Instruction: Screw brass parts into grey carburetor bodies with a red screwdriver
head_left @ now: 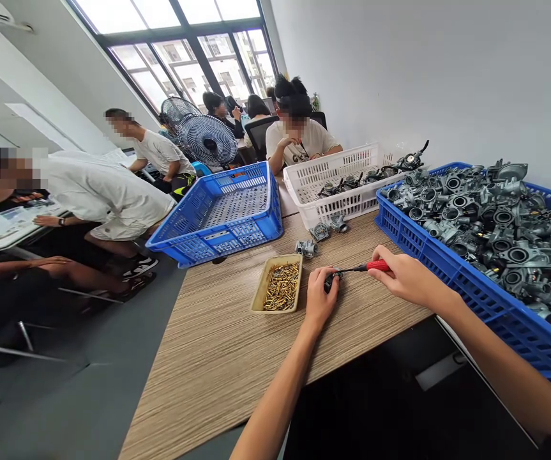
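My right hand point(402, 273) grips the red handle of a screwdriver point(373, 265), whose dark shaft points left. The tip meets a small dark metal part point(333, 280), which looks like a carburetor and lies low on the table. My left hand point(322, 292) is closed around that part and covers much of it. Just left of my left hand stands a cream tray point(257, 300) full of small brass pieces point(282, 287). Behind the tray, a loose carburetor point(306, 248) rests on the wood, and two more carburetors point(329, 228) lie farther back.
A large blue crate point(447, 265) heaped with carburetors stands at the right. A white crate point(339, 207) holding several assembled ones is at the back, beside an open blue crate point(227, 239). Across the table point(218, 345) sits a person point(299, 137); other people and fans are farther left.
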`<state>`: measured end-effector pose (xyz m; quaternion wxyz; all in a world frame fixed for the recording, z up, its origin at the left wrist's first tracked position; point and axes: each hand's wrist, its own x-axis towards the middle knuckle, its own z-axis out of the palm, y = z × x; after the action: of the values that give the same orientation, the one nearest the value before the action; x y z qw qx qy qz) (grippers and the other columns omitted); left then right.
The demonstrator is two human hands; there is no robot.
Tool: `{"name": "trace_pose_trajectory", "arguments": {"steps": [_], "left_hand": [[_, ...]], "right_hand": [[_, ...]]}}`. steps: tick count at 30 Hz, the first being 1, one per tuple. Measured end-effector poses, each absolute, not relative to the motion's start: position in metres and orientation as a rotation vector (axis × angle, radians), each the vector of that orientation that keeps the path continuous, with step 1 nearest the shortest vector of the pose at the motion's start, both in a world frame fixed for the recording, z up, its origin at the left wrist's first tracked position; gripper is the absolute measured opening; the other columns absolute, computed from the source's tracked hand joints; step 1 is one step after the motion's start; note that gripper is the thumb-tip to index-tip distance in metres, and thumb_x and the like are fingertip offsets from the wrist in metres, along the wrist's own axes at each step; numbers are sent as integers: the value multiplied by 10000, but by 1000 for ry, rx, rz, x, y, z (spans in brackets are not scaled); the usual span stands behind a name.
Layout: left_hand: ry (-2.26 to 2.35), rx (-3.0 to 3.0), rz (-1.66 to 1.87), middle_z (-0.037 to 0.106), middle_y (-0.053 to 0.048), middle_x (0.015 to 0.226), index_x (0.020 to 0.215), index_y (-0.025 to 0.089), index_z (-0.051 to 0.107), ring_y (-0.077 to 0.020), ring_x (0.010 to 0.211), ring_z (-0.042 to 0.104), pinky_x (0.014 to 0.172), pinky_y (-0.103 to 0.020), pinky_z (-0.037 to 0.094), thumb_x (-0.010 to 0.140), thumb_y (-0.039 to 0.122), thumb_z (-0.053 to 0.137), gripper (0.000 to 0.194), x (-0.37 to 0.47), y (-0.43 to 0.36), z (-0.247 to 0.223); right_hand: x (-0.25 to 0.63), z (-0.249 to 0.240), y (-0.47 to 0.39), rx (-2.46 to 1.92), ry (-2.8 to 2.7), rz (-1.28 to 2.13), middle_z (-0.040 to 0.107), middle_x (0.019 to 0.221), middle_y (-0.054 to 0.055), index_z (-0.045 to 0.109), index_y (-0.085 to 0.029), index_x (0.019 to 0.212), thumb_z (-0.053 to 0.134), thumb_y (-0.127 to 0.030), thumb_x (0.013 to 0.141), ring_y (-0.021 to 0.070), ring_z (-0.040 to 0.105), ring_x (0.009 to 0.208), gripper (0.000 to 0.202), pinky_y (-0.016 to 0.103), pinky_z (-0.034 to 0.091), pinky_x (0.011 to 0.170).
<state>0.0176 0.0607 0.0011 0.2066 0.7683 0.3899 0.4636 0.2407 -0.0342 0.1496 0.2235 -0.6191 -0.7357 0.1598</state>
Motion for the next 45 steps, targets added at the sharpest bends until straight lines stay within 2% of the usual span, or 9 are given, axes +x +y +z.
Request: {"name": "trace_pose_trajectory", "arguments": {"steps": [7, 13, 19, 24, 28, 45], "left_hand": [[1083, 2155, 1301, 732, -66, 1122, 1065, 248, 674, -249, 1133, 646, 984, -418, 521, 998, 217, 600, 105, 17, 60, 1], [1066, 2172, 1292, 742, -66, 1122, 1052, 246, 690, -244, 1131, 651, 986, -415, 517, 1001, 203, 606, 107, 17, 59, 2], [1004, 2222, 1251, 741, -64, 1129, 1059, 246, 700, -232, 1138, 657, 1008, -415, 518, 1024, 240, 598, 108, 19, 55, 3], [1027, 2198, 1253, 745, -65, 1132, 1053, 247, 706, -234, 1137, 662, 1011, -419, 524, 1026, 238, 595, 115, 19, 58, 3], [1019, 2187, 1267, 749, -67, 1135, 1032, 245, 708, -235, 1122, 665, 1007, -426, 528, 1012, 226, 614, 98, 19, 59, 2], [1004, 2213, 1255, 745, -72, 1152, 1028, 236, 703, -239, 1115, 657, 978, -429, 540, 1001, 221, 625, 83, 19, 56, 1]], "right_hand": [[242, 148, -36, -1664, -2052, 458, 735, 964, 39, 467, -262, 1208, 541, -283, 1021, 235, 711, 811, 202, 303, 475, 719], [241, 149, -34, -1730, -2080, 421, 744, 942, 33, 493, -260, 1067, 543, -305, 1041, 241, 718, 838, 72, 291, 435, 693], [233, 136, -29, -1802, -2218, 394, 749, 898, 39, 508, -248, 1005, 528, -331, 1065, 256, 724, 838, 105, 291, 370, 643], [242, 142, -29, -1752, -2113, 430, 759, 963, 37, 522, -255, 1015, 543, -304, 1043, 251, 722, 886, 60, 307, 430, 709], [252, 151, -31, -1656, -1963, 397, 758, 1010, 42, 532, -263, 1068, 530, -342, 1040, 244, 720, 902, 83, 321, 472, 747], [246, 150, -33, -1568, -1998, 433, 746, 1079, 29, 548, -272, 1074, 527, -287, 1035, 231, 704, 963, 47, 346, 510, 834]]}}
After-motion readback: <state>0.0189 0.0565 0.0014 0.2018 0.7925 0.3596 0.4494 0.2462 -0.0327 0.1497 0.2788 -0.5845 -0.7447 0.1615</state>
